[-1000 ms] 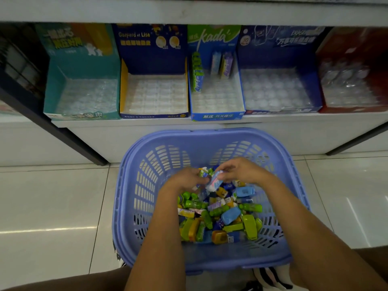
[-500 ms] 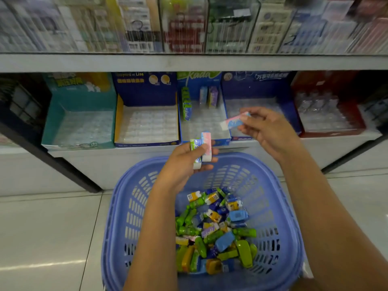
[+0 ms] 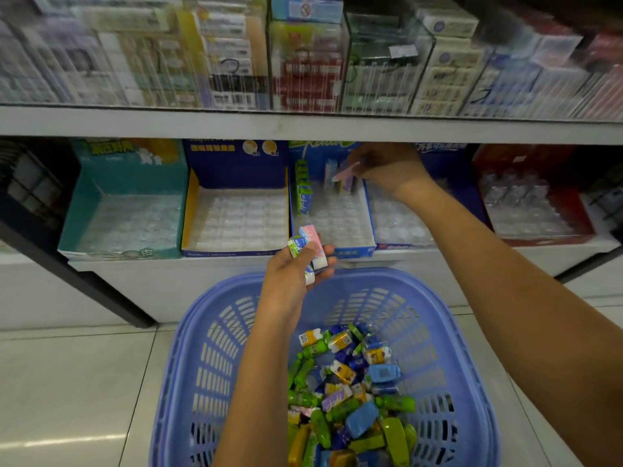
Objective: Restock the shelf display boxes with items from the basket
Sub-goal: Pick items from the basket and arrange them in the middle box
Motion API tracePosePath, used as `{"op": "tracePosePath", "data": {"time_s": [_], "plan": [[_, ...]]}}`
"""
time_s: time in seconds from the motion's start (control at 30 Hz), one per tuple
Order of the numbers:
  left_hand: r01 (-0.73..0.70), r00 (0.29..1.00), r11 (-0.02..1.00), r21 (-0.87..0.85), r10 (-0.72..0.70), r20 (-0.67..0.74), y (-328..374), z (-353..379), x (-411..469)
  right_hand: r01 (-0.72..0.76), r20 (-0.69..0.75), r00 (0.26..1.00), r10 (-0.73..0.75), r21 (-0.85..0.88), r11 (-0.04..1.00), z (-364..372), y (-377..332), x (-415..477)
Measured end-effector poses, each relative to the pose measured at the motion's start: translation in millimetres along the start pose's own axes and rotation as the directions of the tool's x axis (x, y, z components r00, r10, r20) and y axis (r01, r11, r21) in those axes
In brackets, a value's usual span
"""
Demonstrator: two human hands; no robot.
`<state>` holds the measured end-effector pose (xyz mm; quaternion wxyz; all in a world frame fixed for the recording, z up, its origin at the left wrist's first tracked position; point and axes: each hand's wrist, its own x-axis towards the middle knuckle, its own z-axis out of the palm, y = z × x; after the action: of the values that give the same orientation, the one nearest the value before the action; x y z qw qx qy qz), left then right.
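Observation:
A lilac plastic basket (image 3: 215, 348) stands on the floor with several small colourful packs (image 3: 350, 392) heaped in it. My left hand (image 3: 296, 271) hovers over the basket's far rim, shut on a pink pack and a green pack (image 3: 308, 242). My right hand (image 3: 387, 166) reaches into the blue middle display box (image 3: 337, 252) on the lower shelf, pinching a pale pink pack (image 3: 345, 171) near the upright packs at the box's back. A row of green packs (image 3: 302, 190) stands along that box's left wall.
Beside the middle box sit a teal box (image 3: 124, 183), a yellow-edged blue box (image 3: 236, 254), another blue box (image 3: 397, 230) and a red box (image 3: 526, 203), all showing bare plastic trays. A shelf of boxed goods (image 3: 303, 62) hangs above. Tiled floor surrounds the basket.
Both hands rose out of the basket with packs. My right hand has since carried its pack forward into the back of the middle box; my left hand holds steady.

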<state>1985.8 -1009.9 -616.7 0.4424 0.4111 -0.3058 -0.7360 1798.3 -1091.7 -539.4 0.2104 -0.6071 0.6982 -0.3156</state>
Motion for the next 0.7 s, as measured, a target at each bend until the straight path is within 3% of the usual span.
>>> {"op": "tracePosePath", "data": {"time_s": [0.13,0.57,0.7], "plan": [[0.006,1.000,1.000,0.001,-0.006,0.000,1,0,1,-0.011,0.116,0.993,0.015,-0.033,0.999,4,-7,9],[0.020,1.000,0.999,-0.030,-0.019,0.019,3,-2,3,0.087,0.239,0.970,-0.033,-0.218,0.972,7,2,33],[0.023,0.999,0.999,-0.032,-0.023,0.023,3,-3,3,0.041,0.168,0.986,0.006,-0.276,0.960,12,1,40]]}}
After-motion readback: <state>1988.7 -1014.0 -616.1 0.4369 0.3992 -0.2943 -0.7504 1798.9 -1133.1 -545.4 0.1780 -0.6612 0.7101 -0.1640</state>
